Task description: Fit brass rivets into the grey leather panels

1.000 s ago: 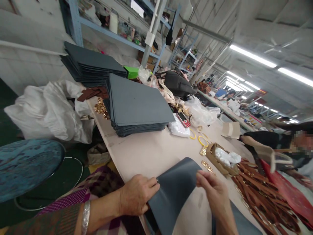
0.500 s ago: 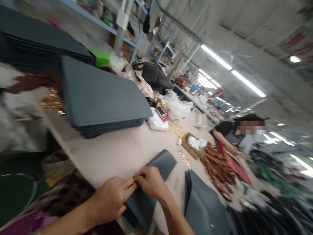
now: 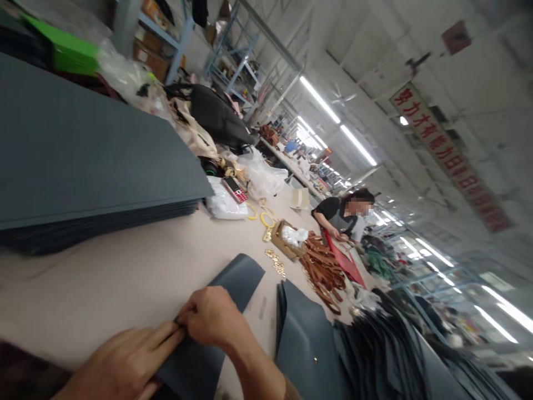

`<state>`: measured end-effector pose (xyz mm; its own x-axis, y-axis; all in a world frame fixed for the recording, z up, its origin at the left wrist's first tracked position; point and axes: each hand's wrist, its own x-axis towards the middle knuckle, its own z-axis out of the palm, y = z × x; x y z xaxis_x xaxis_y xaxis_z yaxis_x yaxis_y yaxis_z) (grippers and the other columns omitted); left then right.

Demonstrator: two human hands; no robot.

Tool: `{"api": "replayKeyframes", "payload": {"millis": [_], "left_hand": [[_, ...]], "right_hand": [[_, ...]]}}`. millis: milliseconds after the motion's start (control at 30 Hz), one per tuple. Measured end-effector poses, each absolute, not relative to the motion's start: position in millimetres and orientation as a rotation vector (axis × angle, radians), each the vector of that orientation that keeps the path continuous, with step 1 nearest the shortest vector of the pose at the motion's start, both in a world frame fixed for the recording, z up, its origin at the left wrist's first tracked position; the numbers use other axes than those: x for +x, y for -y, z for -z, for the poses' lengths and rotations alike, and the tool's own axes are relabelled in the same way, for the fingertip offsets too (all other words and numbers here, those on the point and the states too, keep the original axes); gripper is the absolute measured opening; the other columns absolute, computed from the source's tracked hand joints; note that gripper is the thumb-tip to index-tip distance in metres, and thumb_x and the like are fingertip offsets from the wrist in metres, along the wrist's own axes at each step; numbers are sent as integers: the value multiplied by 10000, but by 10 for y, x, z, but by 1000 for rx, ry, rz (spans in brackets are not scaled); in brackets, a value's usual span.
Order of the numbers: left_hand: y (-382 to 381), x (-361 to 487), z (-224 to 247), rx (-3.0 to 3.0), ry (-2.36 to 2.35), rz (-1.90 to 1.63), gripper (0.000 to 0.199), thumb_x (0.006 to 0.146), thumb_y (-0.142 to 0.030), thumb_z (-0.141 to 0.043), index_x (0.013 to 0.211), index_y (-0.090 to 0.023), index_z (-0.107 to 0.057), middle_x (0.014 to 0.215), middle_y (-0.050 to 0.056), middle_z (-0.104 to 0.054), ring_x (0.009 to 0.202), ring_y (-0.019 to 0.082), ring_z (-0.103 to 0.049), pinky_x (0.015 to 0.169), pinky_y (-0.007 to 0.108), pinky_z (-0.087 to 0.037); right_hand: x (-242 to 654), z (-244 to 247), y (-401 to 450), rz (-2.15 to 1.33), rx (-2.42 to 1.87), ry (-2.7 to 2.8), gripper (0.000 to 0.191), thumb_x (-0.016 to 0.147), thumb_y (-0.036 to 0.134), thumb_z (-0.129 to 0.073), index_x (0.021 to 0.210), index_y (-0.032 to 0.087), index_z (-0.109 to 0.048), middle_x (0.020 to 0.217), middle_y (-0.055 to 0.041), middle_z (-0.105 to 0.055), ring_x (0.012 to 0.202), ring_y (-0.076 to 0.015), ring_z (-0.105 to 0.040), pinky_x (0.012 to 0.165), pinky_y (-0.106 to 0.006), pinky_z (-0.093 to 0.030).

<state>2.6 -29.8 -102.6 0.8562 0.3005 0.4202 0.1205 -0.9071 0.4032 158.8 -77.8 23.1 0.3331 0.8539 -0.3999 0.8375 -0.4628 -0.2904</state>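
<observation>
A dark blue-grey sheet (image 3: 237, 278) lies curved on the pale table, its near part reaching the bottom edge of the view. My left hand (image 3: 129, 355) is closed on the sheet's left edge, fingers pressed together. Right beside it, my right hand (image 3: 210, 314) pinches the same edge, its fingertips touching those of my left hand. Whatever lies between the fingertips is hidden. Small gold metal pieces (image 3: 275, 262) lie on the table beyond the sheet.
Stacked dark sheets (image 3: 91, 150) stand at the left. Folded dark pieces (image 3: 308, 333) lie at the right. Farther back are a box (image 3: 287, 244), yellow tape rolls (image 3: 267, 220), a calculator (image 3: 234, 189) and brown straps (image 3: 322, 266). A person (image 3: 341, 216) works across the table.
The view has swung to the right, so the table and its contents appear farther left. Both hands keep their hold on the sheet's edge.
</observation>
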Motion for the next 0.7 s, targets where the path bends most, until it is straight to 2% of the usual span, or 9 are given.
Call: {"api": "replayKeyframes", "payload": {"millis": [67,133,233,333,467,567,700], "left_hand": [[284,-9,704,2704,-241,-451,681,597,-72,-493,1252,-222,-601,1185,77,-673,960,261,-662,832,370,-534],[274,-13,488,2670,-233,-301,630,620,-82,-487,1230,-191,-595,1156,86,-669,963,271,-645,840,404,-533],[269,-11,386,2634,-238,-211,567,654,-101,-496,1210,-178,-578,1134,83,-656,948,272,-632,823,416,-534],[269,-19,416,2644,-223,-203,548,674,-124,-520,1218,-182,-552,1113,77,-648,918,270,-626,784,407,-530],[262,-21,421,2666,-198,-210,523,700,-129,-512,1218,-184,-549,1095,70,-643,887,272,-626,760,414,-528],[273,-25,417,2687,-223,-247,558,674,-87,-501,1219,-193,-561,1110,69,-648,879,261,-635,769,400,-526],[284,-25,518,2694,-269,-362,591,650,-31,-473,1195,-230,-591,1101,54,-658,896,231,-647,789,352,-513]], "right_hand": [[1574,-244,779,-767,-2527,1557,219,746,198,-592,849,221,-785,810,-57,-768,789,-186,-706,636,-219,-462],[1585,-234,776,-806,-2493,1460,191,728,181,-599,796,189,-777,770,-76,-758,764,-190,-699,635,-228,-458],[1634,-192,771,-981,-2434,1306,139,713,166,-605,748,156,-739,654,-58,-716,643,-163,-669,543,-202,-447],[1687,-157,756,-1161,-2404,1187,98,717,162,-599,748,148,-691,528,-5,-632,506,-126,-617,438,-165,-427],[1717,-177,683,-1252,-2415,1063,15,706,147,-625,719,149,-632,480,31,-568,447,-109,-579,399,-156,-425],[1716,-213,637,-1297,-2417,1019,49,684,146,-665,669,151,-619,473,35,-564,435,-112,-570,410,-177,-447],[1711,-209,733,-1144,-2410,1032,142,656,223,-753,747,168,-660,535,42,-594,519,-111,-593,486,-176,-443]]}}
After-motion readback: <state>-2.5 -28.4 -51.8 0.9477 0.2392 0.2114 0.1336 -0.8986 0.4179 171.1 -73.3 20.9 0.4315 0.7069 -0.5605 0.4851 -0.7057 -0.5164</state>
